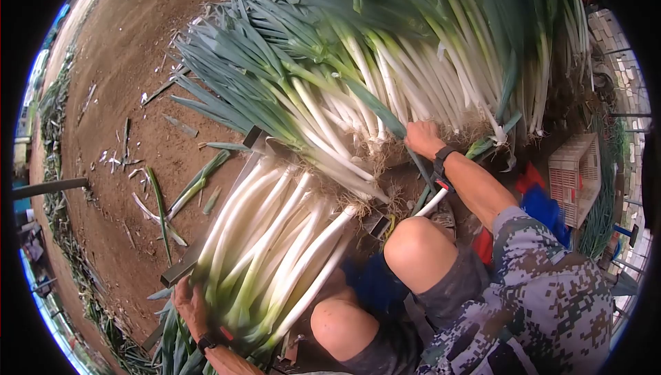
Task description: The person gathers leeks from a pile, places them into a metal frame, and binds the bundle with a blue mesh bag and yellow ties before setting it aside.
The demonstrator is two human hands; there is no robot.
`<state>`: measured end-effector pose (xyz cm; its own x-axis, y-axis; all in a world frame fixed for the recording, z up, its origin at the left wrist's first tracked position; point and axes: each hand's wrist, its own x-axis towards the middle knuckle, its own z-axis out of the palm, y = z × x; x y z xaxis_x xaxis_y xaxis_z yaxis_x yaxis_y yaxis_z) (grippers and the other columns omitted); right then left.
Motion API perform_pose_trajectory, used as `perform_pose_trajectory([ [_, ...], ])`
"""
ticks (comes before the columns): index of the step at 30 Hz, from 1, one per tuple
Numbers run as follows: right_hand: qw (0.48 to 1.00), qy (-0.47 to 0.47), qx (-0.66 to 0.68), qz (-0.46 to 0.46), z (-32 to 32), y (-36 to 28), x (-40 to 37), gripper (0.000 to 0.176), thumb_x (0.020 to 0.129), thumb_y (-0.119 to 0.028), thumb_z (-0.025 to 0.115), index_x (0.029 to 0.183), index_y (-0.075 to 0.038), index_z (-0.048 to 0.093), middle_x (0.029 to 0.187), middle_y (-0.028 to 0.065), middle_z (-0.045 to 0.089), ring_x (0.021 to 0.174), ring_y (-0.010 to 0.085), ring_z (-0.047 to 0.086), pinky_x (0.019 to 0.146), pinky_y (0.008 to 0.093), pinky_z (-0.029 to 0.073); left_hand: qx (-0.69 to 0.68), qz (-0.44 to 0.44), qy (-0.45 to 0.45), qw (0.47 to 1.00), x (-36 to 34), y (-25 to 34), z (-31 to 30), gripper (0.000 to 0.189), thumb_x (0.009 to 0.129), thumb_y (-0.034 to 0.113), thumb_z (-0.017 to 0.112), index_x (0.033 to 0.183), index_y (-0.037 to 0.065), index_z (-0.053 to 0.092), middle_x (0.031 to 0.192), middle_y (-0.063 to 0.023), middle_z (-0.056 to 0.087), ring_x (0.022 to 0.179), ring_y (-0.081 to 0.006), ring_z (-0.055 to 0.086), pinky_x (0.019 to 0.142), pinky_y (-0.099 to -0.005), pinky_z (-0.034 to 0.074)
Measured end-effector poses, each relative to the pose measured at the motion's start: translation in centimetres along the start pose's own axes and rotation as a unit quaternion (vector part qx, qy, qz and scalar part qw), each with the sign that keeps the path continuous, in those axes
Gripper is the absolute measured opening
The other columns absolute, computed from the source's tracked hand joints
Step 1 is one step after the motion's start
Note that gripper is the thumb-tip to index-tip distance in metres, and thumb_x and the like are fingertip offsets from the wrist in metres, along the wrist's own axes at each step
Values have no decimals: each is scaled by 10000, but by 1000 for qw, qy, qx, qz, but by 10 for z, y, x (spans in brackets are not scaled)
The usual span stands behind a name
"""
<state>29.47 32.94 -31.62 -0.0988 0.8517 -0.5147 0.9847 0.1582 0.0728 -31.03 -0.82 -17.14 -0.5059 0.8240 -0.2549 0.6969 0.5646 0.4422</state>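
Observation:
A bundle of white leek-like stalks (275,227) lies across a metal frame (180,268) beside my knees, roots toward the pile. My left hand (191,306) rests against the lower left side of this bundle, near its green part; its fingers are partly hidden. Farther off lies a large pile of long green onions (413,75), leaves pointing away and roots toward me. At its root edge is my right hand (423,138), with fingers closed around a green leaf. A single white stalk (432,203) lies below my right wrist.
Loose leaves (196,185) and scraps lie on the brown soil (124,127) at left. A pale plastic crate (575,175) stands at right, with blue cloth (544,213) and red cloth beside it. A metal bar (51,188) juts in from the left.

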Motion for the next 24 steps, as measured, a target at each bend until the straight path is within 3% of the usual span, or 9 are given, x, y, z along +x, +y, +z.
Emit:
perform_pose_trajectory([
  [9,986,98,16,-137,-53,-31,-24,191,782,-189,649,832,-27,736,760,187,716,745,350,728,674,457,562,-10,-5,24,1000,-1,7,5,295,889,190,621,1125,22,675,1055,-151,662,993,-329,591,923,-419,425],
  [12,971,19,145,-189,-116,-97,-10,254,756,-260,665,798,-18,732,713,192,694,673,350,692,681,460,541,-15,-11,9,1000,-2,11,4,299,889,178,617,1132,13,673,1069,-164,663,996,-342,598,891,-427,450],
  [13,940,7,237,-247,-145,-123,-11,296,825,-296,672,870,-14,753,679,145,685,642,247,683,656,394,530,7,-2,16,1000,-1,1,5,296,915,202,621,1134,9,673,1077,-164,667,1014,-333,603,899,-424,449],
  [14,829,64,431,-350,-178,-145,-25,338,903,-296,670,1059,-3,734,750,105,709,700,148,673,680,347,541,2,-8,13,1000,0,0,5,302,933,221,619,1137,6,672,1081,-162,669,1024,-327,604,905,-419,449],
  [15,618,102,637,-449,-187,-175,-18,414,953,-280,662,1261,-5,637,884,93,716,819,101,652,742,319,545,-3,-17,10,1000,-1,3,5,309,950,240,618,1140,2,672,1084,-160,671,1034,-322,604,912,-414,449],
  [18,543,156,734,-377,-197,-204,-14,438,960,-201,636,1343,-4,555,1007,115,704,906,138,656,806,315,547,-66,-48,-8,997,-3,16,3,332,973,269,611,1156,-2,671,1098,-155,671,1041,-315,603,923,-408,451],
  [20,785,91,530,-306,-133,-197,15,413,962,-231,612,1307,-9,569,973,128,700,909,158,658,815,332,542,-29,-37,0,999,-1,8,3,331,968,255,619,1168,-4,670,1115,-151,669,1055,-303,601,931,-404,451],
  [23,910,-74,337,-231,-10,-174,28,385,861,-226,637,1139,34,583,1007,276,673,950,463,654,868,483,523,-37,-46,-14,998,-1,13,0,313,965,185,626,1209,-7,659,1156,-131,665,1082,-265,597,966,-380,444],
  [24,922,-66,312,-217,31,-165,26,470,846,-228,676,1208,44,548,1073,273,647,1003,430,644,891,480,516,-74,-52,-16,996,-2,11,2,313,970,165,640,1226,-14,652,1171,-114,666,1084,-241,599,977,-362,443],
])
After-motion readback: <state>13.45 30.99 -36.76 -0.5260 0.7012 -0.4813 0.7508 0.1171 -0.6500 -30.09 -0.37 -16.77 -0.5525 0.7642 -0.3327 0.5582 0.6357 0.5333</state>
